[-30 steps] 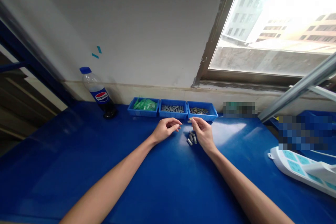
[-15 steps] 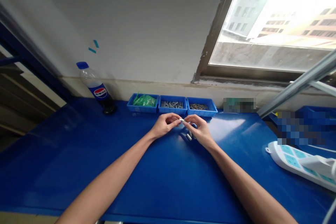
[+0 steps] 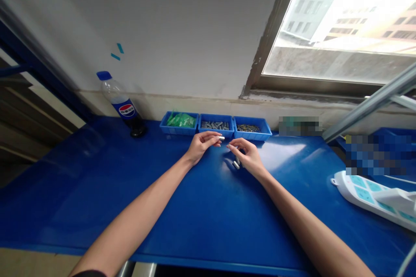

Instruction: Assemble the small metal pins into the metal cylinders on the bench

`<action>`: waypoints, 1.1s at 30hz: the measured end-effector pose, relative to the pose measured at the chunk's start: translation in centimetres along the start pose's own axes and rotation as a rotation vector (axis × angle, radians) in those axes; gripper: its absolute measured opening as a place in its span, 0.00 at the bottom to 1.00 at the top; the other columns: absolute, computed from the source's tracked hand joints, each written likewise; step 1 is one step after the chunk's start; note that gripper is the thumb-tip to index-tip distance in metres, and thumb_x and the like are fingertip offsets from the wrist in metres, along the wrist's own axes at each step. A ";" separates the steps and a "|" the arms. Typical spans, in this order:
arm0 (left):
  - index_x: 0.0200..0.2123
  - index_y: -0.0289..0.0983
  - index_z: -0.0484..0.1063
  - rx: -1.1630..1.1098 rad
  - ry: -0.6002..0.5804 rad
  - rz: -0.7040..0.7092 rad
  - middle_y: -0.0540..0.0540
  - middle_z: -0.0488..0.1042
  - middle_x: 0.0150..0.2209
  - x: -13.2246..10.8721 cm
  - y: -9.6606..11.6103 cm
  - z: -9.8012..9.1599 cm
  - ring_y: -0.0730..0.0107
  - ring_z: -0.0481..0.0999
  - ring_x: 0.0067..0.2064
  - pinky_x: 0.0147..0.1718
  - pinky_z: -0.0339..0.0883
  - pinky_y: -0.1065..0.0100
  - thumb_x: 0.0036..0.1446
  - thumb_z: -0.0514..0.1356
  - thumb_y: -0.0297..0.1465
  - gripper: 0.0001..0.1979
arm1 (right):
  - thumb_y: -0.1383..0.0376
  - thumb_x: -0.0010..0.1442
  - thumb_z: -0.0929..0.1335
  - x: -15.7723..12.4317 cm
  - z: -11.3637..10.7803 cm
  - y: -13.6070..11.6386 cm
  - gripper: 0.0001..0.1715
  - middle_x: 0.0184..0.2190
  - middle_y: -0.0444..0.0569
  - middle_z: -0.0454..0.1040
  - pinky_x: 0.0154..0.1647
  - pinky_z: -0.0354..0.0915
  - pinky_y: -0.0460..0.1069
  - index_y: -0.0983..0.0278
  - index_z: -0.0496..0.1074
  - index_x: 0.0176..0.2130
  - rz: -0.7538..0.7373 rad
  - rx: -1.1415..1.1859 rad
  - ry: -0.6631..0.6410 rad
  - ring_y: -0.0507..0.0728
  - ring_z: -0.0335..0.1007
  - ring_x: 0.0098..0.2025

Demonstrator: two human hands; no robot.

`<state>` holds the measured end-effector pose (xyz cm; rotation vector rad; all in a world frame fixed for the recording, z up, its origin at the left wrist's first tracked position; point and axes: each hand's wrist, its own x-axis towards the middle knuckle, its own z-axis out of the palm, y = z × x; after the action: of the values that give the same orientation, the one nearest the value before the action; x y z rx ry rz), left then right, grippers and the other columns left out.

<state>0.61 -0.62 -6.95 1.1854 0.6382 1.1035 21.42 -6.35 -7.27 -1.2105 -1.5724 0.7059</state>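
My left hand [image 3: 199, 147] pinches a small silver metal cylinder [image 3: 222, 138] between thumb and fingers, just in front of the middle bin. To its right is my right hand [image 3: 246, 155], a short gap away, with thumb and fingertips drawn together. Whatever may be between those fingertips is too small to make out. Beneath the right hand, partly hidden by it, several similar metal cylinders [image 3: 236, 165] lie on the blue table [image 3: 195, 216].
Along the wall stand three blue bins: one with green plastic bags [image 3: 181, 120], one with grey metal cylinders [image 3: 215, 125], one with small screw-like parts [image 3: 248, 128]. A cola bottle [image 3: 126, 110] stands left. At right lies a white power strip [image 3: 365, 197].
My hands have come apart from where they met at the small metal piece. The left hand keeps the cylinder, slightly up and left. The view has tilted slightly.
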 end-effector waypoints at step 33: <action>0.40 0.33 0.84 -0.160 0.003 -0.104 0.40 0.83 0.37 0.2 0.6 -0.5 0.66 0.80 0.40 0.45 0.72 0.68 0.54 0.67 0.31 0.11 | 0.66 0.63 0.68 -1.4 -0.9 -3.1 0.02 0.36 0.47 0.71 0.35 0.57 0.48 0.62 0.72 0.37 0.095 -0.770 -0.198 0.53 0.68 0.32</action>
<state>0.03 -0.25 -6.47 1.0030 0.5958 1.0480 21.17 -8.81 -4.71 -1.8169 -2.0521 0.2703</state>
